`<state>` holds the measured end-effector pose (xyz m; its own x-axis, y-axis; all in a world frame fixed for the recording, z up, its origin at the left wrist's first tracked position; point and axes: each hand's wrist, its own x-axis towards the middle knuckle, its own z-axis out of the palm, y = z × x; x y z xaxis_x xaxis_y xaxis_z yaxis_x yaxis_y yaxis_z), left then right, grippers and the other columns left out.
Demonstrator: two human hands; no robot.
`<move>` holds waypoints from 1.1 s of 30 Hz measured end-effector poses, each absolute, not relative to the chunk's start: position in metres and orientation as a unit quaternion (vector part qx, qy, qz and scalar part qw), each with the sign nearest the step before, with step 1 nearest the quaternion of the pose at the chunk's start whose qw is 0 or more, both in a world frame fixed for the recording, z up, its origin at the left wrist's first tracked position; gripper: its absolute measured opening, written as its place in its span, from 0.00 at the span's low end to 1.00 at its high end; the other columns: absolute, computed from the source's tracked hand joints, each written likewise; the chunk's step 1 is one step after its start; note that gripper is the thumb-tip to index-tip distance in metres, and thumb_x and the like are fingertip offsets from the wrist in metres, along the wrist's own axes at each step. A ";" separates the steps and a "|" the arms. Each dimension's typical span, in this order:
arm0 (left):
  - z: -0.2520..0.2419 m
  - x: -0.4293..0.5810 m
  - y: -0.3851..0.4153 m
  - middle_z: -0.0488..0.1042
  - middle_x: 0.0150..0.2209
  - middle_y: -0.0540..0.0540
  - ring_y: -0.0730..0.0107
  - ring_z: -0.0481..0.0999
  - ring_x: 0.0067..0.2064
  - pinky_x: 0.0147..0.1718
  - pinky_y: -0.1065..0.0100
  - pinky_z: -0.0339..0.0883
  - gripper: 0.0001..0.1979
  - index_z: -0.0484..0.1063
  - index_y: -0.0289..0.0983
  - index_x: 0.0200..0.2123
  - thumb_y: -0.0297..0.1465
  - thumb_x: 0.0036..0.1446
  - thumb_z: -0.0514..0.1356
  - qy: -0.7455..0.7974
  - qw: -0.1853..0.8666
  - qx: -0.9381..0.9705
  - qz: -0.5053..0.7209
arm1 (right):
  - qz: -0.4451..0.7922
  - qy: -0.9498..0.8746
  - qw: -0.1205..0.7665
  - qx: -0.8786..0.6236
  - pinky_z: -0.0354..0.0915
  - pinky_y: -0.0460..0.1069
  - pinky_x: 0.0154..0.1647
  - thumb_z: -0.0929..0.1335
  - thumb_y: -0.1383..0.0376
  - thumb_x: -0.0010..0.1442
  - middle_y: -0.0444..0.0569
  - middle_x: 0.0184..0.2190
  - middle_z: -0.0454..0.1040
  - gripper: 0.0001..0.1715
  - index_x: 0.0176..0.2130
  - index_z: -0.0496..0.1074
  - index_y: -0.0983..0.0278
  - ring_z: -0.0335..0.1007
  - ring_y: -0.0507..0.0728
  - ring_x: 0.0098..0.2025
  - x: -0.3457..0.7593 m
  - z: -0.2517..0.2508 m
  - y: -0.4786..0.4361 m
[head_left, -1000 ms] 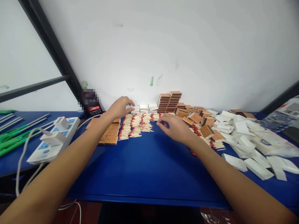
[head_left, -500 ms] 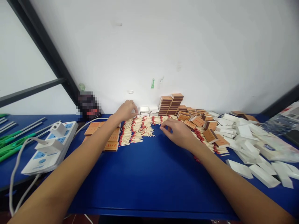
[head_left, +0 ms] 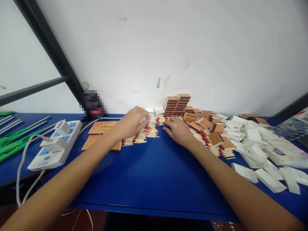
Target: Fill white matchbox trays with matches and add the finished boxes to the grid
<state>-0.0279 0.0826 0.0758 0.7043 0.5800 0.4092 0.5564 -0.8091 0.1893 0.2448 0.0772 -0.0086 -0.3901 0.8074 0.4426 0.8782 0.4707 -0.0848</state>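
My left hand [head_left: 137, 122], smeared a little by motion, is closed on a small white tray [head_left: 150, 119] above the spread of matches [head_left: 150, 132]. To its right, my right hand [head_left: 177, 130] rests low at the edge of the matches, thumb and fingers apart, with nothing visible between them. Several white trays [head_left: 159, 111] stand by the wall behind the matches. Beside them rises a stack of brown matchboxes [head_left: 172, 104]. More matchboxes [head_left: 204, 123] lie loosely to the right, on and around other matches [head_left: 214, 148].
Orange matchboxes [head_left: 96, 128] lie in rows under my left forearm. At the left are a white power strip [head_left: 68, 144] with cables and green-handled tools [head_left: 14, 144]. Many white trays [head_left: 255, 134] and a plastic packet [head_left: 279, 154] cover the right of the blue table [head_left: 144, 179].
My left hand has moved right and nearer, from the white trays to over the matches, with a white tray now in it. My right hand's fingers have spread. The view has shifted slightly.
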 end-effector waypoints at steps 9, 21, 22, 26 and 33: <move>0.024 -0.012 0.011 0.78 0.47 0.43 0.56 0.75 0.53 0.55 0.55 0.70 0.12 0.73 0.40 0.54 0.37 0.71 0.62 0.239 0.078 0.950 0.182 | -0.081 -0.836 0.188 -0.509 0.65 0.58 0.54 0.65 0.66 0.73 0.60 0.44 0.75 0.09 0.43 0.76 0.64 0.68 0.66 0.50 0.240 -0.010 0.083; 0.030 -0.024 0.017 0.76 0.41 0.42 0.51 0.74 0.47 0.49 0.51 0.70 0.19 0.78 0.40 0.41 0.48 0.57 0.70 0.268 0.005 0.946 0.183 | -0.044 -0.860 0.183 -0.475 0.65 0.57 0.51 0.66 0.66 0.71 0.57 0.43 0.73 0.08 0.39 0.74 0.61 0.68 0.65 0.48 0.261 -0.004 0.076; 0.030 -0.025 0.018 0.75 0.41 0.42 0.51 0.74 0.47 0.49 0.51 0.70 0.18 0.78 0.40 0.41 0.47 0.57 0.70 0.267 0.004 0.947 0.181 | -0.041 -0.859 0.182 -0.477 0.65 0.57 0.51 0.66 0.66 0.71 0.56 0.43 0.73 0.07 0.39 0.74 0.61 0.68 0.65 0.49 0.261 -0.004 0.076; 0.028 -0.025 0.018 0.74 0.39 0.43 0.53 0.74 0.46 0.48 0.53 0.70 0.14 0.78 0.40 0.39 0.43 0.58 0.69 0.264 0.007 0.949 0.174 | -0.030 -0.850 0.190 -0.490 0.65 0.57 0.51 0.67 0.67 0.70 0.56 0.44 0.73 0.05 0.41 0.74 0.62 0.69 0.65 0.49 0.257 -0.005 0.075; 0.027 -0.024 0.020 0.75 0.39 0.43 0.53 0.74 0.45 0.48 0.53 0.69 0.12 0.78 0.40 0.39 0.43 0.60 0.68 0.261 0.014 0.948 0.180 | -0.018 -0.855 0.186 -0.484 0.65 0.56 0.51 0.65 0.68 0.71 0.56 0.43 0.73 0.08 0.38 0.72 0.62 0.68 0.64 0.48 0.255 -0.004 0.075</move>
<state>-0.0239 0.0200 0.0266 0.7992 0.4999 0.3338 0.4898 -0.8635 0.1203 0.2551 0.0752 -0.0043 -0.4627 0.8209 0.3347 0.8340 0.5311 -0.1497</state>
